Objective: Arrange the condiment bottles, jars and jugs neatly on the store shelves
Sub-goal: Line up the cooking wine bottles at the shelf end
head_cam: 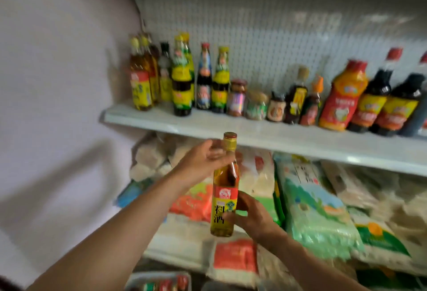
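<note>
We see from a single head-worn view, looking forward and slightly down. It sits close to the white shelf [208, 126], which runs tilted across frame.

This was a shop, a small grocery. A white metal shelf [208, 126] ran from 9 to 3 o'clock, backed by white pegboard [265, 36], the usual store fitting. On it stood a row of labelled sauce bottles [182, 76] and small jars [236, 97], several of the same brand side by side. Below, toward 4 o'clock, sealed printed bags [316, 210] lay stacked as stock.
</note>
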Demonstrator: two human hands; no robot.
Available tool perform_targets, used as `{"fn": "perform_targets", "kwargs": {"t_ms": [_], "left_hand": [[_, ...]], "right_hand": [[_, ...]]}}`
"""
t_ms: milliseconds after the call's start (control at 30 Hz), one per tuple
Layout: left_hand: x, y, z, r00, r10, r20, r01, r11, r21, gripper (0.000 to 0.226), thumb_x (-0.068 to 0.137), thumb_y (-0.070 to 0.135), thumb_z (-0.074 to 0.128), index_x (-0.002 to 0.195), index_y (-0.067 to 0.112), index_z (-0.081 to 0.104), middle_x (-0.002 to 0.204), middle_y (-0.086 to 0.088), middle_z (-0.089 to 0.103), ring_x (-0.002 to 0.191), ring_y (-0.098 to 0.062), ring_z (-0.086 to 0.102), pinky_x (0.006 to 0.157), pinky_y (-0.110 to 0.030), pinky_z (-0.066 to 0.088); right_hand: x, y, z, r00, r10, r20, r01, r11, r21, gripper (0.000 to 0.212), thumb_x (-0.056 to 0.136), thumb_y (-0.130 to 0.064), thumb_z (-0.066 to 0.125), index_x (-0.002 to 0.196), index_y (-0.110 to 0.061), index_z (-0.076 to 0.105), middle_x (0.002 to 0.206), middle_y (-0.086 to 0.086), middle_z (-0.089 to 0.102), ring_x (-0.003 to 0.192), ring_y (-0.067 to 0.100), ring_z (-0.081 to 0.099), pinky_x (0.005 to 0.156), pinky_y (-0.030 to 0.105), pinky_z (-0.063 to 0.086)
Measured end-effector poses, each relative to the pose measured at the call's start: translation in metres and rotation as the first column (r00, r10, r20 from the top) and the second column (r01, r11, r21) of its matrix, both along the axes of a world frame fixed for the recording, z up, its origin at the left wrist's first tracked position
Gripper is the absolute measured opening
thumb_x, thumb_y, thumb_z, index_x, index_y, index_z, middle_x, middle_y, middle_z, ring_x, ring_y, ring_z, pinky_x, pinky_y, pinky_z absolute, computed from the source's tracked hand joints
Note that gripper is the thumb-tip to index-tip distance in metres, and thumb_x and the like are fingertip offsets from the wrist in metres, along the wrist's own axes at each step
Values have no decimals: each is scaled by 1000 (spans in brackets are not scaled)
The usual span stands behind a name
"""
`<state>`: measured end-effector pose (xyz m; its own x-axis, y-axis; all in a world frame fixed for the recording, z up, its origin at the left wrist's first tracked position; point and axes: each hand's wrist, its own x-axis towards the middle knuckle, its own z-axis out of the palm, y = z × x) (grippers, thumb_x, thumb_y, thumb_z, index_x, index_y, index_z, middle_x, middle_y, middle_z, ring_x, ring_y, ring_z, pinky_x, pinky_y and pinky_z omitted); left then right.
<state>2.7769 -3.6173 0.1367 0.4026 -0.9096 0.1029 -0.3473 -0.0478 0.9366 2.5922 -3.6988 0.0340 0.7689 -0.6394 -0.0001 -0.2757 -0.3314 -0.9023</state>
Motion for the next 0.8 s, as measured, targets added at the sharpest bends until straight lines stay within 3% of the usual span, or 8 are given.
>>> {"fn": "perform_targets", "kwargs": {"t_ms": [100,167,233,300,433,600,700,800], "left_hand": [[70,20,13,998,-56,-5,56,990,133,54,77,42,82,122,38,52,123,16,62,105,-5,65,80,-35,59],[127,32,16,998,-59,-18,61,984,167,52,75,43,84,116,42,53,113,19,66,98,2,66,82,-38,59],[162,37,26,998,-57,-25,60,986,157,58,69,46,86,116,49,52,105,15,71,92,2,68,83,-38,58],[209,39,40,1000,-20,-15,22,993,113,70,61,50,87,121,47,52,106,8,73,98,-11,70,88,-42,57],[294,30,62,1000,2,19,-3,999,33,51,79,25,83,121,36,57,110,5,73,106,-16,68,91,-44,56],[371,14,65,998,-12,-62,15,999,49,62,86,15,76,139,28,45,122,-1,67,112,-19,64,94,-42,55],[402,-2,62,1000,-16,9,15,999,36,49,87,16,75,126,31,49,118,5,65,114,-18,63,90,-32,53],[419,-16,58,997,-23,79,18,998,59,40,87,22,75,110,43,50,113,12,64,112,-14,61,93,-34,52]], "right_hand": [[73,3,50,994,33,100,-29,998,-50,40,81,-37,82,117,-28,68,108,-4,76,104,14,70,88,32,56],[135,6,77,990,45,131,-34,996,-87,44,81,-48,78,119,-30,67,111,-6,75,108,13,69,93,37,55],[179,4,98,988,40,147,-19,990,-142,36,83,-44,77,116,-35,67,108,-15,75,104,4,69,89,29,54],[235,1,114,986,32,162,0,981,-192,34,84,-37,78,116,-37,65,104,-21,73,98,-4,68,82,22,52],[333,-5,131,974,-18,225,68,974,-217,52,83,-31,81,130,-28,59,112,-13,72,104,1,66,92,32,56],[414,-8,135,959,-120,256,169,969,-178,58,82,-25,82,132,-23,53,118,-9,70,108,8,66,98,40,55],[440,-11,135,954,-135,267,192,960,-202,58,83,-28,81,134,-22,52,117,-7,71,107,11,67,96,42,55],[453,-13,134,951,-159,265,224,946,-235,55,85,-31,80,132,-23,54,114,-9,71,104,9,67,93,38,56]]}}
